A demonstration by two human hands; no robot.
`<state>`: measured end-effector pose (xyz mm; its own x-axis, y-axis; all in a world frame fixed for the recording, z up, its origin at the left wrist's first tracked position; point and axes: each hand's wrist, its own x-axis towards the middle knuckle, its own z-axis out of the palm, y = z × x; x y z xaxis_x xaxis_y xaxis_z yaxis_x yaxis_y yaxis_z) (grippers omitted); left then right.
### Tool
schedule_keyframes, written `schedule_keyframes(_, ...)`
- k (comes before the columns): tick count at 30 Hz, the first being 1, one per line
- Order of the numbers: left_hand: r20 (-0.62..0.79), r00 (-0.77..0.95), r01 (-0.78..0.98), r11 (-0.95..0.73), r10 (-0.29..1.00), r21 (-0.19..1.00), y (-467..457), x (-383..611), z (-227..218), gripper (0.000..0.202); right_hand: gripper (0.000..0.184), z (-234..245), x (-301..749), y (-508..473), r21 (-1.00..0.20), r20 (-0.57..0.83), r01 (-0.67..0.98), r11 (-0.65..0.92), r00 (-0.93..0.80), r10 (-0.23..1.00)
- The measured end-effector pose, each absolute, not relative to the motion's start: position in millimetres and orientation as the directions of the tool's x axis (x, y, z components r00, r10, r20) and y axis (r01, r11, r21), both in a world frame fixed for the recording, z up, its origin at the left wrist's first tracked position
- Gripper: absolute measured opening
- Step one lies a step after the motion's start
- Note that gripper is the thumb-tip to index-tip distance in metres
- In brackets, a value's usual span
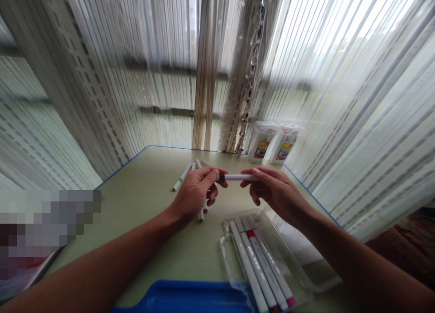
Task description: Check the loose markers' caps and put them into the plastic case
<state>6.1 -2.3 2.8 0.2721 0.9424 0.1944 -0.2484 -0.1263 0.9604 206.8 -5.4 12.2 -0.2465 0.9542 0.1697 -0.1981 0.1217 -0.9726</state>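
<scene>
Two hands meet over the middle of the desk (149, 240), and between them I see a white marker (237, 177) held level above the surface. My left hand (195, 190) has its fingers (211, 173) pinched on the marker's dark end, which I take to be the cap. My right hand (277, 190) grips the other end of the barrel with thumb and fingertips closed around it. Both hands are narrow, clamped on the marker.

Just below my right hand lies an open clear plastic case (272, 263) with several white markers (258, 267) lying side by side in it, some with red or pink bands. More loose markers (185, 173) lie on the desk beyond my left hand, one with a green band. Two marker boxes (273, 143) stand at the far edge against the curtain (340, 100). A blue tray (190, 297) sits at the near edge.
</scene>
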Motion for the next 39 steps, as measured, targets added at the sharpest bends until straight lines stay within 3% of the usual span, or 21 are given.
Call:
schedule_keyframes(6, 0.176, 0.243, -0.36, -0.08, 0.954, 0.93, 0, 4, 3, 0.027, 0.028, 12, 209, -4, -0.961, 0.17, -0.252, 0.111, -0.225, 0.959)
schedule_keyframes(10, 0.215, 0.24, -0.296, -0.139, 0.947, 0.945, -1, 4, 4, 0.028, 0.029, 11, 210, -2, -0.963, 0.187, -0.23, 0.14, -0.194, 0.963)
schedule_keyframes(16, 0.296, 0.332, 0.071, -0.337, 0.896, 0.939, -9, 5, 2, 0.027, 0.029, 8, 209, -5, -0.961, 0.239, 0.086, 0.263, -0.225, 0.945)
schedule_keyframes(20, 0.335, 0.386, 0.143, -0.415, 0.859, 0.898, -12, 5, -1, 0.029, 0.034, 11, 209, -9, -0.92, 0.216, 0.273, 0.28, -0.24, 0.946)
schedule_keyframes(24, 0.337, 0.391, 0.135, -0.416, 0.856, 0.9, -10, 5, -3, 0.031, 0.037, 10, 210, -9, -0.902, 0.215, 0.324, 0.286, -0.237, 0.947)
schedule_keyframes(28, 0.328, 0.378, 0.006, -0.357, 0.865, 0.934, -5, 7, -4, 0.028, 0.036, 7, 212, -5, -0.935, 0.201, 0.255, 0.245, -0.188, 0.962)
schedule_keyframes(35, 0.228, 0.302, -0.215, -0.167, 0.926, 0.962, -4, 7, 1, 0.028, 0.024, 7, 213, 1, -0.98, 0.144, -0.157, 0.121, -0.149, 0.978)
schedule_keyframes(39, 0.213, 0.304, -0.287, -0.124, 0.928, 0.95, -5, 6, 5, 0.03, 0.023, 9, 213, 1, -0.959, 0.116, -0.274, 0.069, -0.158, 0.981)
